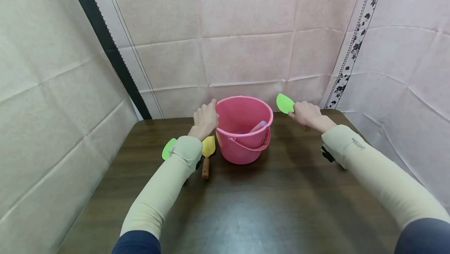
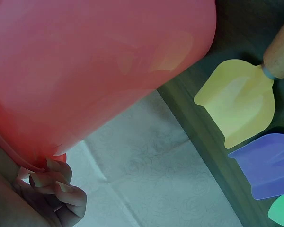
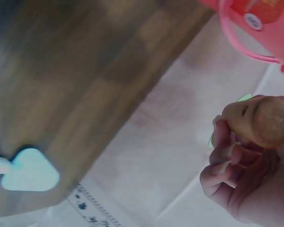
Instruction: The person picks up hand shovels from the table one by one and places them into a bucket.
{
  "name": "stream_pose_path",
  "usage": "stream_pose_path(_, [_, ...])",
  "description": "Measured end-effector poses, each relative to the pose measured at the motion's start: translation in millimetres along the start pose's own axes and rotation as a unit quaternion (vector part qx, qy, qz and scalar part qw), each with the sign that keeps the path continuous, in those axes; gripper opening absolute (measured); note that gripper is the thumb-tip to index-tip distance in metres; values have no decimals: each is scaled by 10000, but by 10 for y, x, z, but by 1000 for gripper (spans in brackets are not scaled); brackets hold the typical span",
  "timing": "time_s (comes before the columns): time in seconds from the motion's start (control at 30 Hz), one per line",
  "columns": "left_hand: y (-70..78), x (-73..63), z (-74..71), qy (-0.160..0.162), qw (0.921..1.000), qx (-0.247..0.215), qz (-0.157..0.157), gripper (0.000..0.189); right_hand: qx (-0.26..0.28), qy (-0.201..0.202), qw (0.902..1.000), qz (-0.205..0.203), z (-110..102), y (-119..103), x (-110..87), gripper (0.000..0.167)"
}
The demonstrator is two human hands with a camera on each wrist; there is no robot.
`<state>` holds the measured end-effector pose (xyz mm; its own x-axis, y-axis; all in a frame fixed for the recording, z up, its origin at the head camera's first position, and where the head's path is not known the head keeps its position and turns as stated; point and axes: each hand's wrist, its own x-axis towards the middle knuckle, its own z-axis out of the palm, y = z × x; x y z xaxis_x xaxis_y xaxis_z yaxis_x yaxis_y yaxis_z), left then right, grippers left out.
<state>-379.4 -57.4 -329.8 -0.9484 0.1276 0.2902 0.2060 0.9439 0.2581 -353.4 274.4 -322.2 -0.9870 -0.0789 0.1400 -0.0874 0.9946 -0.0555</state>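
Pink bucket (image 1: 233,153) and green-bladed shovel (image 1: 284,103) occupy left and right hands (image 1: 205,119) (image 1: 307,114), respectively.

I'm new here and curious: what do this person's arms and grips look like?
Pale sleeves with small dark lettering near the cuffs, and navy cloth higher up. A black piece shows under the right cuff. Left grip and right grip are ungloved.

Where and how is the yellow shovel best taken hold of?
Best, I think, by the wooden handle of the yellow shovel, from above at the near end: the shovel lies on the table, its slim handle points toward the person, and its broad blade sits close beside the pink bucket.
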Motion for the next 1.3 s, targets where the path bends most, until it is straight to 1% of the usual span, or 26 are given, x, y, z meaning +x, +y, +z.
stream_pose_path(0.3, [1,6,10,51,10000,-3,11,38,54,212,9994,-262,-250,-293,90,33])
stream_pose_path(0.57, [14,1,-8,13,10000,4,-3,36,11,226,9986,-478,-403,-562,132,34])
stream_pose_path(0.87, [17,-3,-16,-30,10000,-27,-23,38,184,-24,9965,-819,-494,-850,129,33])
stream_pose_path(1.07, [22,-5,-16,-22,10000,-51,-39,36,52,-104,9930,-1179,-482,-1017,135,37])
stream_pose_path(1.13, [21,-6,-15,-17,10000,-52,-36,35,18,-189,9917,-1268,-478,-1068,135,37])
stream_pose_path(1.3, [17,-4,-11,-31,10000,-35,-40,35,42,-406,9880,-1493,-468,-1185,137,30])
